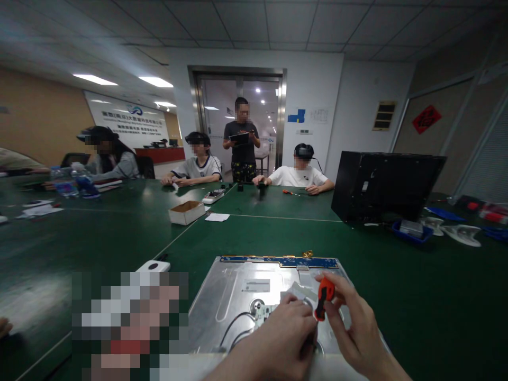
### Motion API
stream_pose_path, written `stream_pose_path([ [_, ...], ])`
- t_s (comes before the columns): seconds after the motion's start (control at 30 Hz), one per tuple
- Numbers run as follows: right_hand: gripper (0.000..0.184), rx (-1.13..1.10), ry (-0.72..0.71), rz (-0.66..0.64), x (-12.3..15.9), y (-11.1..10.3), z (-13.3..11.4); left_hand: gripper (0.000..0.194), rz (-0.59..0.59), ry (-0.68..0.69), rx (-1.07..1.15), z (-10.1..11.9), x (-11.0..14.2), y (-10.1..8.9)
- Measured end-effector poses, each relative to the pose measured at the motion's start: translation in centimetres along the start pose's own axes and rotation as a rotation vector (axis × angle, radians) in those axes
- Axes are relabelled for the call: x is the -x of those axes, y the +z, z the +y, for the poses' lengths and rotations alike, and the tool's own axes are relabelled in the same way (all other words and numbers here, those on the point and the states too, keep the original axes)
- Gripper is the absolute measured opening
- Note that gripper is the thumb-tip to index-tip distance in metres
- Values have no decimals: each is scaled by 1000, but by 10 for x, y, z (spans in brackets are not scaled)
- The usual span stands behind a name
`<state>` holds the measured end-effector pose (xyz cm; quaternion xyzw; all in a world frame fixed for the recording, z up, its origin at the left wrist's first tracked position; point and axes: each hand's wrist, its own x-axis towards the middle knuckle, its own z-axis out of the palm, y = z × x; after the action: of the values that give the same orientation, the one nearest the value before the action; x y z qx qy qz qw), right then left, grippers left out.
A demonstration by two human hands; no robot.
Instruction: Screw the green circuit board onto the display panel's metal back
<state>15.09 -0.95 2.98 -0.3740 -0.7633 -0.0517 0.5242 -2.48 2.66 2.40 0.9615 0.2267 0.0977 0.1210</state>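
A silver metal display panel lies on the green table before me, with a narrow blue circuit board along its far edge. Thumb and fingers of my right hand grip the red and black handle of a screwdriver, which stands nearly upright over the panel's right part. Close beside its shaft, my left hand is curled over the panel; its fingertips are hidden, so what it grips does not show. Left of that hand are a small pale circuit board and black wires.
A white device lies left of the panel, partly pixelated. Further off stand an open cardboard box and a black monitor-like housing. A blue tray sits at right. Several people are around the table's far side.
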Motion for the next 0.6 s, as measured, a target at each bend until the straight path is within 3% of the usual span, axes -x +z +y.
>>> stream_pose_path([
  [0.2, 27, 54, -7, 85, -1, 6, 2, 10, -5, -1, 9, -1, 1, 0],
  [0.33, 27, 3, -53, 77, -5, 6, 1, 16, 3, 1, 10, -1, 2, -1],
  [0.6, 37, -10, -45, 9, -8, -1, -3, 10, 37, -16, 11, 2, 0, -1],
])
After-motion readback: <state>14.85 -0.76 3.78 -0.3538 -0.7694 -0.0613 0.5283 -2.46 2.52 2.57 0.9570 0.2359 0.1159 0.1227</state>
